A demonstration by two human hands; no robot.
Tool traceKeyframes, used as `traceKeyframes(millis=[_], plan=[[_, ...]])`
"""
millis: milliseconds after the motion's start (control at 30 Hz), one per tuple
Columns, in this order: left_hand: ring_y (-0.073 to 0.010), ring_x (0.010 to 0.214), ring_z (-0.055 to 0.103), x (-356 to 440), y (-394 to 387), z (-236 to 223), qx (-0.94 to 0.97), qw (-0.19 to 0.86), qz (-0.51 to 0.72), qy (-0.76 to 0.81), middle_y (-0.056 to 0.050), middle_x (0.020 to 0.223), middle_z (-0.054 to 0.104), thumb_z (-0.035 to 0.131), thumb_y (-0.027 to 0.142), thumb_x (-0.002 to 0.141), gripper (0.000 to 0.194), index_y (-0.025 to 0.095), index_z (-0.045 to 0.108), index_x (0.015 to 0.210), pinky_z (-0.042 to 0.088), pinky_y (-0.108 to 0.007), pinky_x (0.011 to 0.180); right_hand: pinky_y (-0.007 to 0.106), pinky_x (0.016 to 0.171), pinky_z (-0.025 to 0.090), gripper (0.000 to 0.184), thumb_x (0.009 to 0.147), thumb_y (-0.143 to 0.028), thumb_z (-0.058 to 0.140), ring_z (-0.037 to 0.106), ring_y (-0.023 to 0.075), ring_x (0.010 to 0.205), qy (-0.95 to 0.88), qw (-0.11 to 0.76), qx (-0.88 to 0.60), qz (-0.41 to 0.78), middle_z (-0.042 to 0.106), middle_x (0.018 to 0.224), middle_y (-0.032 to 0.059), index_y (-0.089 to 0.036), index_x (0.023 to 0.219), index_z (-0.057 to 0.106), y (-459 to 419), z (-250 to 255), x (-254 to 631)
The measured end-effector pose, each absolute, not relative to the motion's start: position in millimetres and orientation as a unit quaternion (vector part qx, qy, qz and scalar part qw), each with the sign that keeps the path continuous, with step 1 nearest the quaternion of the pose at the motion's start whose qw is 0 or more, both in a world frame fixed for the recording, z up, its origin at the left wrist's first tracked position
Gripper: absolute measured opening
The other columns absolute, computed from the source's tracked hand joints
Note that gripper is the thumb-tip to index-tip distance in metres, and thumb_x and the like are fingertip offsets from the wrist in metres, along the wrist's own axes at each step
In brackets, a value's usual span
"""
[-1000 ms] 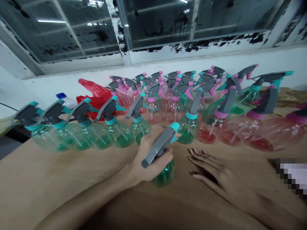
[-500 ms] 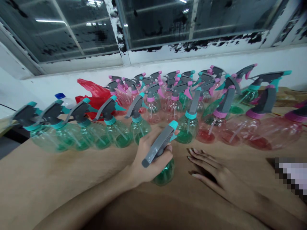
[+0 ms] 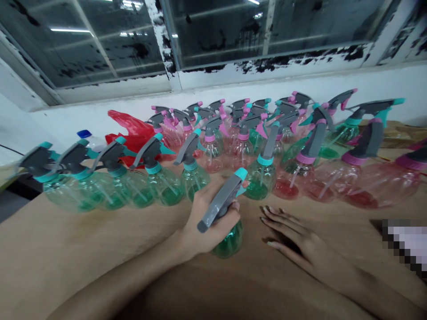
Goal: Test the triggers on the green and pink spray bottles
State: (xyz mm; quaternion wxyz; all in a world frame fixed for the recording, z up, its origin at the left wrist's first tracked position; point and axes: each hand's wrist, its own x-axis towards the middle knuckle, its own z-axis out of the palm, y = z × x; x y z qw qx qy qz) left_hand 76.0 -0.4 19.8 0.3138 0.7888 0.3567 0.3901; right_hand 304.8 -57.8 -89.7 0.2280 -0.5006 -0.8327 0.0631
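Note:
My left hand (image 3: 203,222) is closed around the neck of a green spray bottle (image 3: 229,242) with a grey trigger head and teal nozzle (image 3: 222,200). The bottle stands on the brown table (image 3: 83,240) in front of me. My right hand (image 3: 293,240) lies flat on the table just right of the bottle, fingers stretched out and holding nothing.
A row of green spray bottles (image 3: 133,186) runs along the left. Several pink spray bottles (image 3: 333,182) and more green ones crowd the back and right, below a window. A red plastic bag (image 3: 131,133) and a blue-capped bottle (image 3: 90,138) sit behind the row.

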Motion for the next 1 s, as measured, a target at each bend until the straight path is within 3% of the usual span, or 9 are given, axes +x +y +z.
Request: traceKeyframes(millis=[433,1000], plan=[[-0.0162,0.069,0.055,73.3,4.4,23.4,0.816,0.287,0.395,0.310,-0.001,0.079,0.055,0.049,0.014,0.071,0.027,0.021,0.058,0.096,0.049,-0.032,0.067,0.046,0.102,0.038,0.047,0.087,-0.036,0.048,0.041,0.0216,0.125,-0.833,0.233,-0.498,0.067,0.048,0.135,0.0036,-0.023,0.132,0.042,-57.7,-90.4,304.5],[-0.0119,0.053,0.042,74.4,4.7,25.5,0.820,0.273,0.395,0.310,0.004,0.064,0.044,0.049,0.015,0.069,0.013,0.022,0.050,0.079,0.040,-0.026,0.051,0.046,0.100,0.040,0.049,0.086,-0.036,0.050,0.043,0.0235,0.123,-0.830,0.244,-0.497,0.065,0.048,0.134,0.0032,-0.027,0.134,0.040,-58.4,-88.6,303.8]])
